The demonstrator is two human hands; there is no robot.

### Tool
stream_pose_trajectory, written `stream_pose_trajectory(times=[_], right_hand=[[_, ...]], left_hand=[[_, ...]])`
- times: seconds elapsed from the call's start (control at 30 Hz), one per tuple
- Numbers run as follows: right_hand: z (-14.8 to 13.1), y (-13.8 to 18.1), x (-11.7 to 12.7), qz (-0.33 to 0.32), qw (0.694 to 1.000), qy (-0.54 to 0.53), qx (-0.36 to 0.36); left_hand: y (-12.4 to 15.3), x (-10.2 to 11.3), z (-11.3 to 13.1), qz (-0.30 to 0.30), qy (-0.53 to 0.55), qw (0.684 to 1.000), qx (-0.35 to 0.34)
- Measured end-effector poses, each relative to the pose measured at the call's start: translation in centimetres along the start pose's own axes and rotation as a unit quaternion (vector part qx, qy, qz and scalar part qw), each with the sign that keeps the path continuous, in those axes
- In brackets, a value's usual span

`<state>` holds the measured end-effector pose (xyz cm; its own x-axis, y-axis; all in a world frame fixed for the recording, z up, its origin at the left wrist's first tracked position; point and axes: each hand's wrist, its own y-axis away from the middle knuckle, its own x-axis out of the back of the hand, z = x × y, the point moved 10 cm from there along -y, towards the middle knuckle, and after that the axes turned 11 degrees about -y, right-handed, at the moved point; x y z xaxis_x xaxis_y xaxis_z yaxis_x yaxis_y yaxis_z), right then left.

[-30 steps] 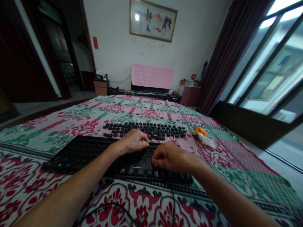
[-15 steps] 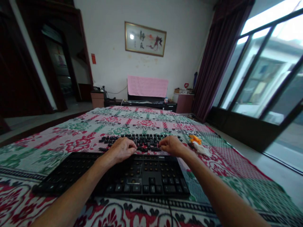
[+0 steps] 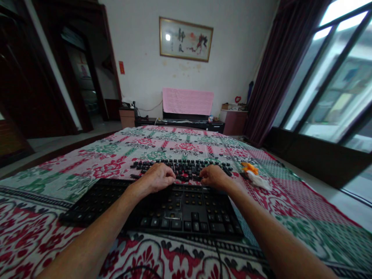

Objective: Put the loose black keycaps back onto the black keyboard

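Keycaps point(image 3: 186, 167), loose and black, lie in rows just beyond both sets of fingertips. Left hand point(image 3: 157, 180) curled, right hand point(image 3: 214, 177) fingers bunched down among caps; cannot tell if either holds one. Stripped keyboard point(image 3: 174, 213) under both wrists, on floral bedspread point(image 3: 110, 167).

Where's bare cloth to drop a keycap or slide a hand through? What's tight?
Free: floral cloth left of the keyboard and loose keycaps; the far stretch beyond the keycaps; the right side past the orange-and-white bundle. Crowded: the strip between keyboard and keycaps, where left hand and right hand sit, and the near edge, crossed by the cable.
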<state>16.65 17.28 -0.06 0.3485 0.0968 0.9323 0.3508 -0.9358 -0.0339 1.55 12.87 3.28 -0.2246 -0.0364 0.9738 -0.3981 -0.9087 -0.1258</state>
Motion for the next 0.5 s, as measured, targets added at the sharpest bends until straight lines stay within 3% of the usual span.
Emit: stream_pose_trajectory(times=[0.13, 0.3, 0.37, 0.5], right_hand=[[-0.3, 0.3, 0.2, -0.021, 1.0, -0.012, 0.003], [-0.8, 1.4, 2.4, -0.027, 0.999, -0.043, -0.013], [-2.8, 2.2, 2.3, -0.061, 0.992, -0.108, 0.024], [-8.9, 4.9, -0.3, -0.2, 0.946, -0.225, 0.124]], left_hand=[[0.0, -0.2, -0.2, -0.014, 0.018, 1.0, -0.01], [0.0, -0.5, -0.8, -0.052, 0.05, 0.997, -0.011], [0.5, -1.2, -1.1, -0.109, 0.086, 0.99, -0.011], [2.0, -1.9, -1.8, -0.21, 0.154, 0.966, 0.0]])
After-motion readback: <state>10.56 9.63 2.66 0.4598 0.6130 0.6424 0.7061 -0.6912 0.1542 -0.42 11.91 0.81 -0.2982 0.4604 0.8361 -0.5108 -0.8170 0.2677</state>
